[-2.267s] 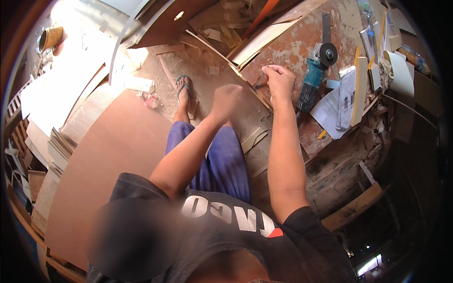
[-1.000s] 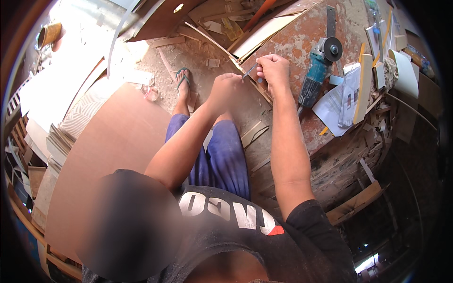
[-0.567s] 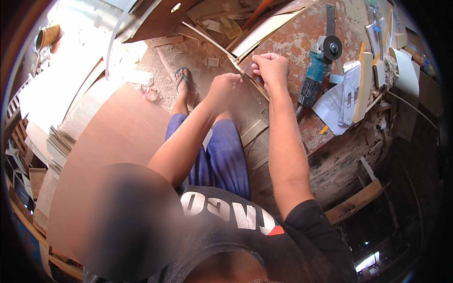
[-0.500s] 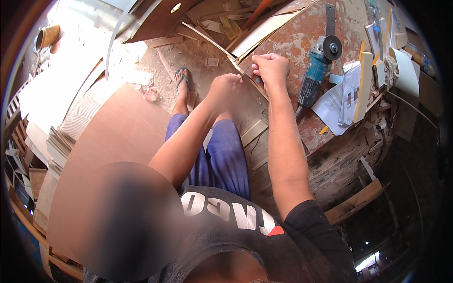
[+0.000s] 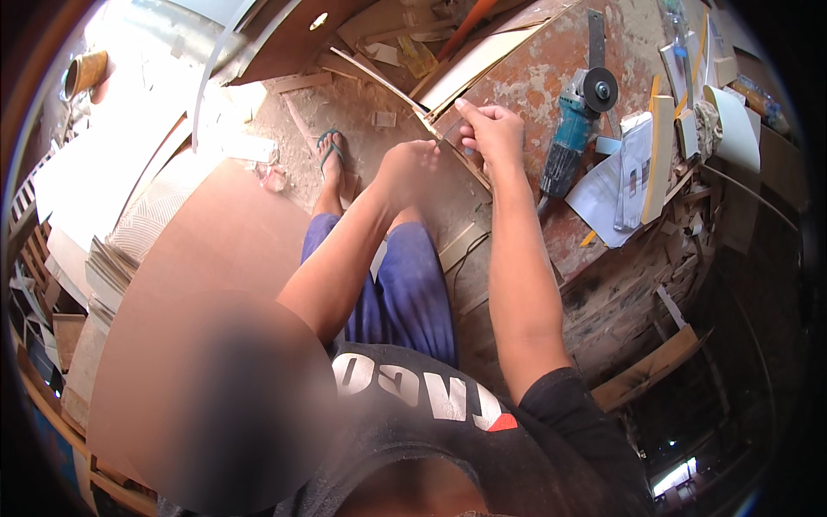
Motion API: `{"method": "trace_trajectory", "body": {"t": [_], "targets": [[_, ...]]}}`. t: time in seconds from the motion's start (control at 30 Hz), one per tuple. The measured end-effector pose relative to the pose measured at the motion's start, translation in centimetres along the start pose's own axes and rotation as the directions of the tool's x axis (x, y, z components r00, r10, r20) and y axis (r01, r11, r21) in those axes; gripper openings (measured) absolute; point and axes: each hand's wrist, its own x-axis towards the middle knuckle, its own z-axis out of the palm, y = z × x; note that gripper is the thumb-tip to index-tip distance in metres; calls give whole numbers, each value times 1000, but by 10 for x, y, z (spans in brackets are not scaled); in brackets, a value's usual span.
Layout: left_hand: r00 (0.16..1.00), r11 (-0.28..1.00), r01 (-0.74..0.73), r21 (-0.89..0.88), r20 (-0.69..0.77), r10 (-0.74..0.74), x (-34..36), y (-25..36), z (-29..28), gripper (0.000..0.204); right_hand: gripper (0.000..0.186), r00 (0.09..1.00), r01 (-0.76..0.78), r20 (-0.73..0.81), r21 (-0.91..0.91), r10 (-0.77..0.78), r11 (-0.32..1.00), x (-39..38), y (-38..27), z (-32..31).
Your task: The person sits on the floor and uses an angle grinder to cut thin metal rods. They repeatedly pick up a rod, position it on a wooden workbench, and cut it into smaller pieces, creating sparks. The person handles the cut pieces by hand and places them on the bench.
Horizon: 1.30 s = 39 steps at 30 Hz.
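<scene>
dark grey, a thin strip [image 5: 447,138] lies between the left hand [image 5: 408,169], pinching its lower end, and the right hand [image 5: 496,138], whose grip cannot be told; the hands are apart. a teal grinder [image 5: 569,131] rests on the red bench [image 5: 514,80].

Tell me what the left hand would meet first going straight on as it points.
Past the thin dark piece at its fingertips, the left hand would likely meet the right hand first, up and to the right in the picture; depth is unclear.
</scene>
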Motion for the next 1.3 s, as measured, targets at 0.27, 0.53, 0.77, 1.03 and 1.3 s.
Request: {"method": "trace_trajectory", "body": {"t": [0.27, 0.53, 0.77, 1.03, 1.3], "targets": [[998, 980, -68, 189, 26, 64, -7, 0, 5, 17, 34, 995, 40, 93, -216, -20, 976, -4, 12, -1], [987, 975, -101, 198, 142, 74, 0, 0, -2, 11, 26, 984, 178, 53, -401, -171, 899, 9, 23, 5], [990, 986, -113, 123, 104, 100, -1, -2, 1, 9, 25, 954, 271, 16, -471, -299, 840, 2, 19, 12], [987, 977, -135, 164, 114, 117, -3, -1, 7, 8, 24, 937, 304, -16, -451, -349, 839, 2, 15, 10], [989, 987, -130, 90, 79, 123, 2, -6, 6, 7, 22, 957, 262, 23, -488, -288, 833, 5, 13, 12]]}}
